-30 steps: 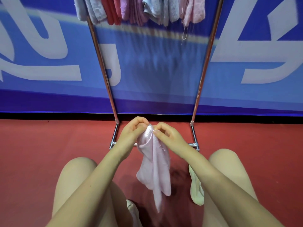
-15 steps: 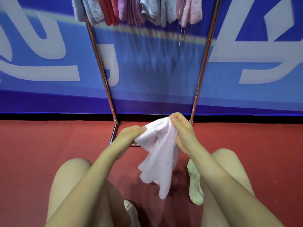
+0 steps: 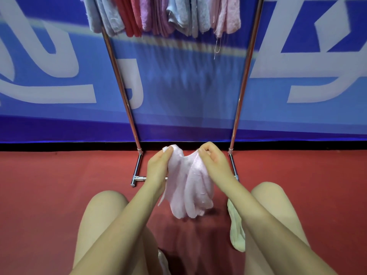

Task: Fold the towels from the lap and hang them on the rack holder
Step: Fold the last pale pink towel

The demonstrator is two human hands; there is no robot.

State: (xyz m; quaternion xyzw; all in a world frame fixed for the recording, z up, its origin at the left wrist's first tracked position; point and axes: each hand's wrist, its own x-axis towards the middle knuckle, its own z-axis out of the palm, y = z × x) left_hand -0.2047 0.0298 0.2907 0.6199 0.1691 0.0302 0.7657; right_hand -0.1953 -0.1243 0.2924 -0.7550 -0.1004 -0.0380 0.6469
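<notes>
Red carpeted floor (image 3: 49,195) is seen below a blue banner wall (image 3: 178,86) bearing large white characters. Directly ahead stands a chrome rack holder (image 3: 127,100), two slanted uprights joined by a low crossbar near the floor. Hung towels (image 3: 162,14) in grey, red, purple, light blue and pink are bunched side by side along the top edge of the view; a loose thread hangs from the pink one at the right end.

A pale pink towel (image 3: 188,187) is held up between the bare knees, in front of the rack base and clear of the floor. Its upper edge is pinched by the left hand (image 3: 158,165) at one corner and by the right hand (image 3: 213,161) at the other, fingers curled onto the cloth; the edge sags between them and the rest hangs in loose folds.

A cream-coloured cloth (image 3: 236,231) is seen beside the right thigh.
</notes>
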